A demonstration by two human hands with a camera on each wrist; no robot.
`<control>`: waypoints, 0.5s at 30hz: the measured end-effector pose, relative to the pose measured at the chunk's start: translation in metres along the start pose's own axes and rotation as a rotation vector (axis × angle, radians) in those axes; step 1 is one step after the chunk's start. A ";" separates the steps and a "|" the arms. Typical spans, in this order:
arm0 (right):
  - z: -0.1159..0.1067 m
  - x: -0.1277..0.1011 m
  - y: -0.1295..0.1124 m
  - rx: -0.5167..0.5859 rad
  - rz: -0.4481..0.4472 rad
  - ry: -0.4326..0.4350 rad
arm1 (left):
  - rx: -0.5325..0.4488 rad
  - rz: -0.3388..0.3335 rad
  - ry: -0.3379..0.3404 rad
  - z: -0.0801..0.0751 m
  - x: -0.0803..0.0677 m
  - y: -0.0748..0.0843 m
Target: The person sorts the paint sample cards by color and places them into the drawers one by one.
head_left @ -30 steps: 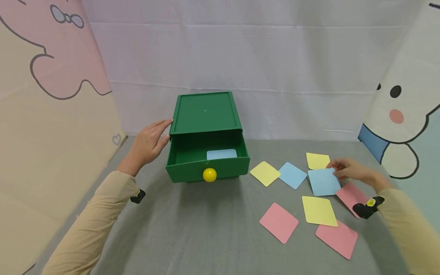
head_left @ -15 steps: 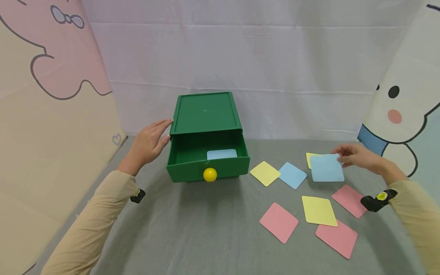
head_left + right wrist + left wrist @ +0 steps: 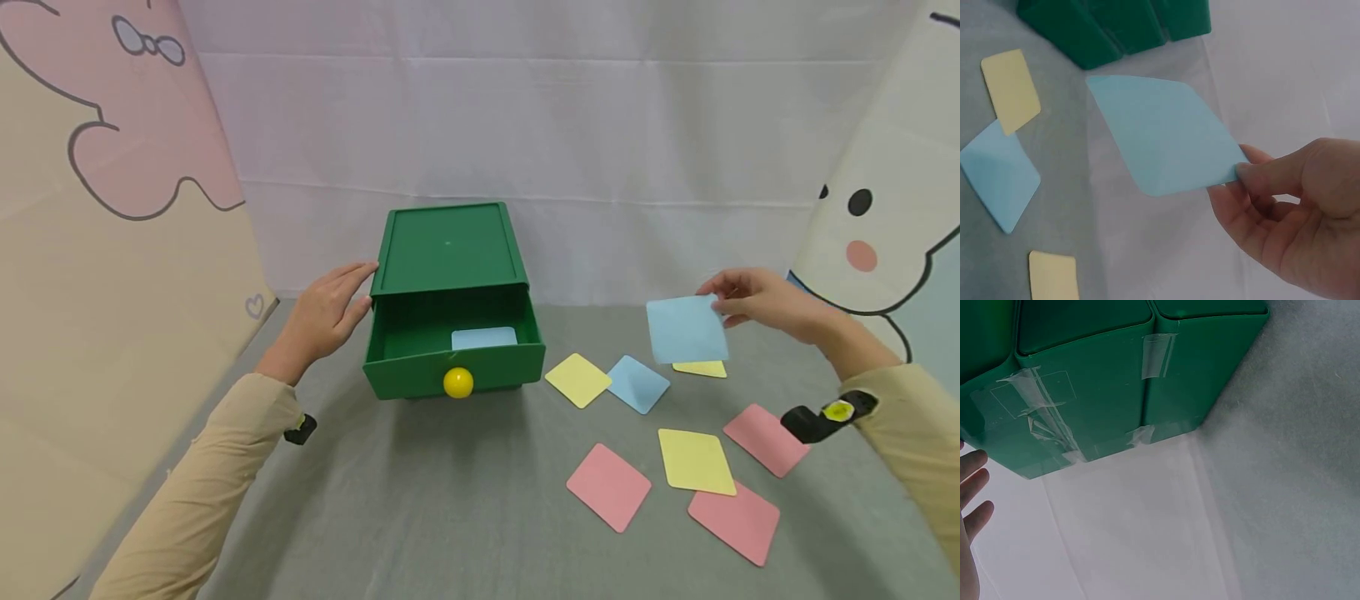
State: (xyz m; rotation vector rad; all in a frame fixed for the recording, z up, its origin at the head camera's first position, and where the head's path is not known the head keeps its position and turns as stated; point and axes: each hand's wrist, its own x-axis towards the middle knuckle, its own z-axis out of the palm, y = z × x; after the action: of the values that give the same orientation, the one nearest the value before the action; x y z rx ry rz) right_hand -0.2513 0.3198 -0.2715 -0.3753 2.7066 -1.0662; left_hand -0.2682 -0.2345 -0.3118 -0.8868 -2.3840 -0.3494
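My right hand [image 3: 765, 302] pinches a light blue card [image 3: 686, 330] by one corner, thumb on top, raised above the table; the right wrist view shows the same card [image 3: 1160, 134] tilted in the fingers. Beneath it a yellow card [image 3: 701, 368] is partly covered in the head view. My left hand [image 3: 318, 321] has its fingers extended, fingertips at the left side of the green drawer box [image 3: 450, 246]. The box's top drawer [image 3: 420, 375] with a yellow round knob [image 3: 458, 382] is pulled out. Inside that drawer lies a blue card [image 3: 483, 337].
On the grey table [image 3: 450, 517] lie a yellow card [image 3: 577, 380] overlapping a blue card [image 3: 639, 385], a pink card [image 3: 608, 487], a yellow card [image 3: 696, 460] over another pink card [image 3: 738, 525], and a pink card [image 3: 765, 439] near the right sleeve. A white cloth [image 3: 600, 150] hangs behind.
My right hand has lifted the blue card off the table, up and then leftward toward the drawer box. The left hand and the open drawer have stayed in place.
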 end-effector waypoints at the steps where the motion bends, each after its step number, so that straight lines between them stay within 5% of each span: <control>1: -0.001 0.001 -0.008 0.005 -0.009 0.008 | 0.002 0.002 0.001 0.000 0.000 0.000; 15: 0.000 0.010 -0.104 0.077 -0.123 0.047 | -0.003 0.015 0.019 0.001 0.000 0.001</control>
State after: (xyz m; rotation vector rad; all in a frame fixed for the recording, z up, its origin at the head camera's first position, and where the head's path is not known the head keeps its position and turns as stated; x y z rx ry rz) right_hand -0.2440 0.2434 -0.2010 -0.5148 2.7040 -1.2226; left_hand -0.2680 -0.2334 -0.3120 -0.8984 -2.3589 -0.3541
